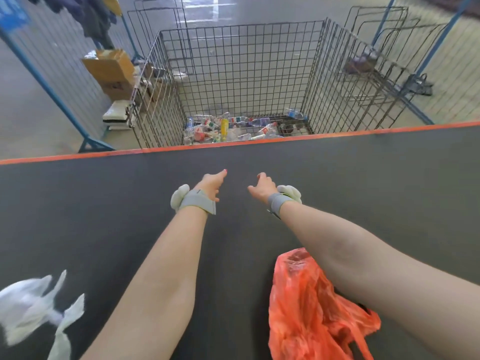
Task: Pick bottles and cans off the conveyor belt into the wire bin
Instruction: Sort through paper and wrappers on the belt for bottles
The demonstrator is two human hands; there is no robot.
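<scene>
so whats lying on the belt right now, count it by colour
orange plastic bag: 1
white plastic bag: 1
total on the conveyor belt: 2

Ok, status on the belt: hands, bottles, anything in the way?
Both empty: left hand, right hand, stretched over the belt. The wire bin holds bottles; none visible on the belt. An orange bag under the right forearm, a white bag lower left.
</scene>
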